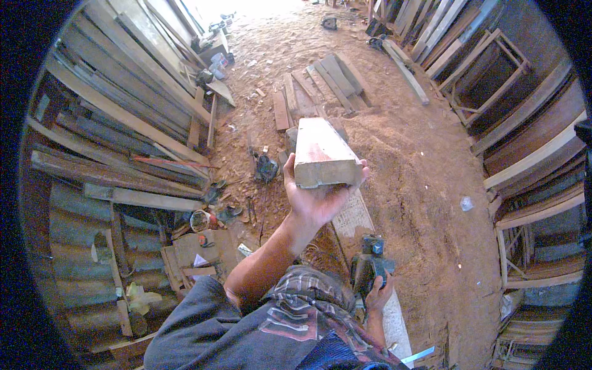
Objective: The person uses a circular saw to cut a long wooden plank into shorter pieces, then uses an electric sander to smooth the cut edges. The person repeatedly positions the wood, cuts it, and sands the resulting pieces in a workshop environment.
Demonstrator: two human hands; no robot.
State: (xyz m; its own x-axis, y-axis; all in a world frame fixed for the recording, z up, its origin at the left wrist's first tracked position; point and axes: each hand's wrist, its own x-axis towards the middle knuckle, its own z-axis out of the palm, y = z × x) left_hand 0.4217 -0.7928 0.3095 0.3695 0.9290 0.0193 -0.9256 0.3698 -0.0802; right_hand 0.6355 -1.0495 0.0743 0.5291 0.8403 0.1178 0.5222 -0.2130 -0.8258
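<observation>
My left hand [320,200] is closed around the near end of a thick, pale wooden plank [324,145], its palm underneath and fingers gripping the sides. The plank is raised in front of me with its cut end facing me. Lower and to the right, my right hand [377,297] grips a dark teal and black power tool, which looks like an electric hand planer [371,262]. This tool sits on a long pale board [398,324] running away from me. Part of the board is hidden behind the tool and my left hand.
Several loose boards [333,80] lie ahead on the sawdust-covered floor [425,203]. Stacked timber [123,111] lines the left wall, and wooden frames [493,80] lean on the right. A dark object [265,168] and a tape measure [202,239] lie to the left.
</observation>
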